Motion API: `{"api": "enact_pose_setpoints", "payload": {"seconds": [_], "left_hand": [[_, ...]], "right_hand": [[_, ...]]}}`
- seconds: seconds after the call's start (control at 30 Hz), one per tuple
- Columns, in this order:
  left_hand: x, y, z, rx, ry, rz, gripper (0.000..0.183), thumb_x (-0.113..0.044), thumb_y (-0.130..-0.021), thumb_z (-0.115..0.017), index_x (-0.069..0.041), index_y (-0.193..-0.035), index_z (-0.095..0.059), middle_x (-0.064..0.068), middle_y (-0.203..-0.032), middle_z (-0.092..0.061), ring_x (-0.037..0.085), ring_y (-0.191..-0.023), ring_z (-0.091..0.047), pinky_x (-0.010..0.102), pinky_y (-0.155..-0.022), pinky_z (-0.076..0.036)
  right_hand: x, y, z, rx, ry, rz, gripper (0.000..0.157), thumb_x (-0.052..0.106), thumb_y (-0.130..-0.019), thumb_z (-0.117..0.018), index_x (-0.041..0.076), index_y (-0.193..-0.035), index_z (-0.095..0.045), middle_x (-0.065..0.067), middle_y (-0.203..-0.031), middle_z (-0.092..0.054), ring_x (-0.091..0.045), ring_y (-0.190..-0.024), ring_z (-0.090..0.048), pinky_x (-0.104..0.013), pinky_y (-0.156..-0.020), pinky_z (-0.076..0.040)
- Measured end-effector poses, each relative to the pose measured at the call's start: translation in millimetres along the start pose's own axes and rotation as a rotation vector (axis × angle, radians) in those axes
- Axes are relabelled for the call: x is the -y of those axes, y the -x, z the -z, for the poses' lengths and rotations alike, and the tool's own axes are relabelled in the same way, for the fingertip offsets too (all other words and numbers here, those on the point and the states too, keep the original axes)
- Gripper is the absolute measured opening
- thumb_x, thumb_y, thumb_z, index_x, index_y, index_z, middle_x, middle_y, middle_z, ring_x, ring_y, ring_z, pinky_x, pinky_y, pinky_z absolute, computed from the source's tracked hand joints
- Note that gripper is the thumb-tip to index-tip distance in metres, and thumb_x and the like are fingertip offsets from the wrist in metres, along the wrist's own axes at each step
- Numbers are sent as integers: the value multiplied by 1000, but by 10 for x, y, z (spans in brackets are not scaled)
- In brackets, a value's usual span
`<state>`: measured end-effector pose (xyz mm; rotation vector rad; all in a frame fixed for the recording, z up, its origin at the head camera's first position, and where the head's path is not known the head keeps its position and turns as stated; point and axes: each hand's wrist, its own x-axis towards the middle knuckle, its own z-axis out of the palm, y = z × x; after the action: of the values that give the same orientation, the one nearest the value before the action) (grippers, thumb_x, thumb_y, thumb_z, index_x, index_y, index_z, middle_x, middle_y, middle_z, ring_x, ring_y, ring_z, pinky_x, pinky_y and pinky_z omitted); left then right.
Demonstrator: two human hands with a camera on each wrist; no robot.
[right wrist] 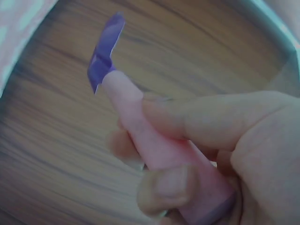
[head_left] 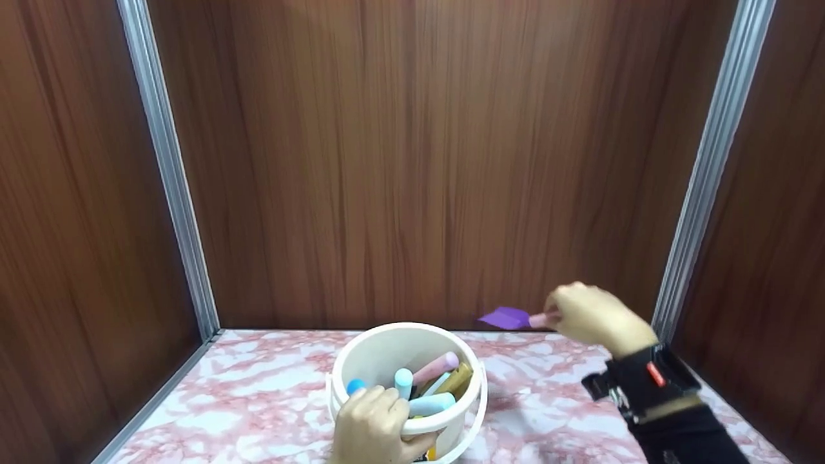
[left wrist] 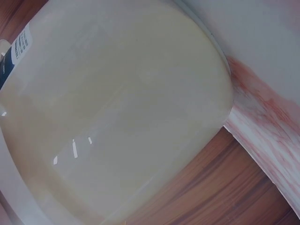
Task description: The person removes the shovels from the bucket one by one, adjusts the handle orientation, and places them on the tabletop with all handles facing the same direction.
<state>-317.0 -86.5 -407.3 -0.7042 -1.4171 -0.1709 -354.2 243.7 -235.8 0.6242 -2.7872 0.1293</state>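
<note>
A white bucket point(head_left: 370, 341) stands on the table, and its smooth side point(left wrist: 140, 103) fills most of the left wrist view. My left hand point(head_left: 370, 422) grips the bucket's near rim, fingers over the edge and thumb outside. Up to the right of the bucket, above the table, my right hand point(head_left: 590, 319) holds a small trowel-like tool point(head_left: 506, 318) by its pink handle point(right wrist: 159, 145). Its purple blade point(right wrist: 105, 49) points left, toward the bucket's side. Inside the bucket lie several handles: light blue ones point(head_left: 432, 404), a pink one point(head_left: 436, 367) and a yellow-brown piece point(head_left: 461, 380). Their lower parts are hidden.
The pink and white marbled tabletop point(head_left: 258, 386) lies under the bucket. Brown wood-grain panels point(head_left: 412, 161) rise behind and at both sides, with metal corner posts point(head_left: 171, 161). A white bail handle point(head_left: 480, 412) hangs at the bucket's right.
</note>
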Motion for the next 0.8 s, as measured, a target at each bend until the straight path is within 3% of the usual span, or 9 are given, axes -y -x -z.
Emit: {"api": "enact_pose_setpoints", "payload": {"seconds": [0.2, 0.4, 0.53, 0.63, 0.8], "left_hand": [[-8, -14, -12, 5, 4, 8, 56, -57, -88, -66, -18, -57, -40, -6, -57, -35, 10, -47, -30, 23, -48, -22], [-17, -12, 7, 21, 5, 25, 55, -57, -76, -75, -18, -57, -41, -6, -57, -35, 10, -48, -30, 23, -49, -23], [-30, -14, 31, 39, 14, 34, 56, -56, -68, -80, -19, -56, -40, -7, -57, -35, 9, -48, -30, 22, -49, -22], [-30, -21, 33, 35, 14, 29, 57, -57, -69, -80, -18, -57, -40, -6, -57, -34, 10, -47, -31, 23, -48, -22], [-31, -40, 22, 17, 11, 26, 56, -56, -72, -78, -18, -57, -40, -6, -57, -34, 11, -47, -30, 24, -47, -22]], "right_hand": [[-79, 141, -572, 35, -147, -124, 15, 5, -91, -72, 9, -76, -71, -1, -69, -65, -17, -59, -58, -39, -58, -53], [2, 246, -1059, 52, -231, -231, 16, 17, -93, -79, 8, -82, -73, 0, -70, -65, -18, -63, -59, -41, -62, -53], [85, 293, -1263, 12, -208, -261, 24, 19, -93, -79, 10, -75, -66, 0, -67, -59, -19, -62, -56, -46, -65, -52], [146, 332, -1379, -15, -150, -250, 26, 19, -93, -78, 10, -74, -63, -1, -69, -60, -22, -64, -60, -50, -69, -55], [255, 333, -1487, 33, -89, -245, 18, 16, -96, -74, 1, -86, -70, -13, -82, -72, -35, -76, -72, -57, -73, -59]]}}
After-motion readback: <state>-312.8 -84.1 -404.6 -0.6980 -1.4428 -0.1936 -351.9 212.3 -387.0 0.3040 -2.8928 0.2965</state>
